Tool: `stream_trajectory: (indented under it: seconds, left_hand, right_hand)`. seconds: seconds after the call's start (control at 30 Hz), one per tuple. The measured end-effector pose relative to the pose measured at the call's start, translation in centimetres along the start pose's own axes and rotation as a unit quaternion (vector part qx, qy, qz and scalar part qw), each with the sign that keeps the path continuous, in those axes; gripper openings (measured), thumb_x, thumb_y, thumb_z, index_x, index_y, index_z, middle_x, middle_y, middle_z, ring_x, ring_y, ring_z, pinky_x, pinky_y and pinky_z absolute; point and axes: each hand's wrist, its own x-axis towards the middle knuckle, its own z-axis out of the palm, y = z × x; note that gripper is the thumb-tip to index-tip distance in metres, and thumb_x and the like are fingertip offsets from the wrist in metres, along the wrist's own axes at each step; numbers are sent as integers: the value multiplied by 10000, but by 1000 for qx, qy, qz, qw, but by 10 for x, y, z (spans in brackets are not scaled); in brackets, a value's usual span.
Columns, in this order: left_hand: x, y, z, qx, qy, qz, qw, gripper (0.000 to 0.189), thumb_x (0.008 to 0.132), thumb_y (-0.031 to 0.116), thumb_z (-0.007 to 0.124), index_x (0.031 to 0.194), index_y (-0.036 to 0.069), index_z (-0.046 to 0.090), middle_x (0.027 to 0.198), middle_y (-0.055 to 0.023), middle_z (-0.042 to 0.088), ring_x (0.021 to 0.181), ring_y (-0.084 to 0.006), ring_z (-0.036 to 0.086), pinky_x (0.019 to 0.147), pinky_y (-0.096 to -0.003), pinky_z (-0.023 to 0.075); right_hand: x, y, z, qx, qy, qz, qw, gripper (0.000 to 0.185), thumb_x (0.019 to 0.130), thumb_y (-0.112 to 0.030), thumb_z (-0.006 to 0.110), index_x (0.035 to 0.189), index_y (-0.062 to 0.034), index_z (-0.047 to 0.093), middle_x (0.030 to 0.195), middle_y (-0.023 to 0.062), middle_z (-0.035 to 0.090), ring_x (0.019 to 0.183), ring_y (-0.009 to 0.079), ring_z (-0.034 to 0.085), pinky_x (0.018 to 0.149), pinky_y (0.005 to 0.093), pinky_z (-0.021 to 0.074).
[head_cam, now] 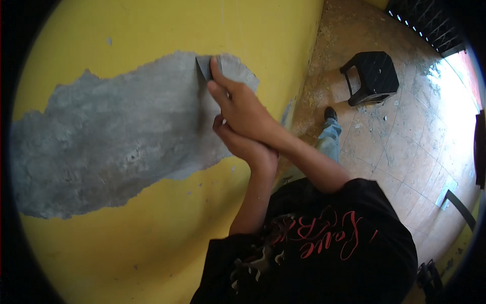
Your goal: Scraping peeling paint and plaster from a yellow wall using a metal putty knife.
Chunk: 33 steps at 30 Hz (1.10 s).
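Note:
My right hand [243, 106] is closed around a putty knife, with one finger stretched along its metal blade [204, 68]. The blade lies at the upper right part of a bare grey patch [125, 133] on a yellow-painted wall [159, 26]. Ragged paint edges border this patch. Just below the right hand, my left hand [248, 148] is bent at the wrist with its fingers curled, touching or very close to the right wrist. Whether the left hand grips the knife's handle cannot be made out. The handle itself is hidden by my hands.
A black plastic stool [379, 74] stands on the tiled floor [383, 148], which bears flakes and smears. A leg in blue jeans [329, 138] with a dark shoe is beside the wall's foot. A dark folding metal gate [429, 24] is at the upper right. Bright light glares on the floor.

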Motion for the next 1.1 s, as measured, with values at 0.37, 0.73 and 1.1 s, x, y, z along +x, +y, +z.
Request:
stream_trajectory:
  seconds: [0.37, 0.73, 1.1]
  left_hand:
    - [0, 0, -4, 28, -61, -1, 998, 342, 1033, 317, 369, 1268, 67, 376, 1170, -114, 480, 1064, -207, 540, 879, -362, 476]
    - [9, -8, -13, 46, -54, 29, 997, 312, 1020, 281, 377, 1235, 56, 397, 1136, -116, 498, 1020, -217, 571, 835, -360, 509]
    - [14, 1, -12, 58, -38, 29, 997, 312, 1009, 279, 406, 1176, 21, 461, 1107, -108, 517, 964, -199, 587, 788, -346, 516]
  right_hand:
    - [2, -16, -9, 56, -25, 85, 994, 485, 1036, -335, 468, 1435, -58, 468, 583, 40, 404, 593, 89, 394, 577, 280, 404]
    - [2, -14, -11, 67, -11, 89, 994, 468, 1026, -339, 483, 1408, -70, 499, 639, 132, 499, 607, 175, 497, 632, 334, 446]
    - [-2, -18, -5, 61, -16, 124, 990, 482, 1034, -331, 491, 1436, -66, 471, 600, 4, 401, 567, 69, 364, 550, 258, 393]
